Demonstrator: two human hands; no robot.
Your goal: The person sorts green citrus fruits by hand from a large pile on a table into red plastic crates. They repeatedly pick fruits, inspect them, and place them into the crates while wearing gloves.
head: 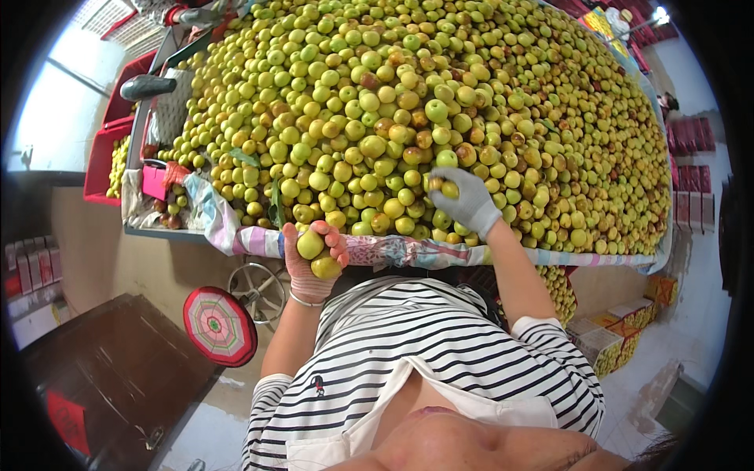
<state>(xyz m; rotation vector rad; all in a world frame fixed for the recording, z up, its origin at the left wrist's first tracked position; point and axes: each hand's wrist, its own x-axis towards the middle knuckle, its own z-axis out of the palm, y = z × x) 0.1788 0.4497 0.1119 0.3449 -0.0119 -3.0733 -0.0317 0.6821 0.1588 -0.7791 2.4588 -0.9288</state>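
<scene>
A deep heap of green-yellow jujube fruits (377, 123), some with brown patches, fills a large cloth-lined table before me. My left hand (316, 253), in a pinkish glove with bare-looking fingertips, is turned palm up at the cloth edge (383, 250) and holds two fruits (318, 254). My right hand (465, 200), in a grey glove, reaches onto the near part of the heap. Its fingers curl around a yellowish fruit (449, 189), with another partly visible beneath them. A few green leaves (275, 203) lie among the fruits.
Red crates (106, 159) stand left of the table. A pink box (154, 181) and several fruits occupy its near left corner. A round striped cushion (220, 325) and a metal handwheel (257, 292) are below left. Filled crates (624, 335) stand at right. Another person's gloved hand (197, 16) shows at top left.
</scene>
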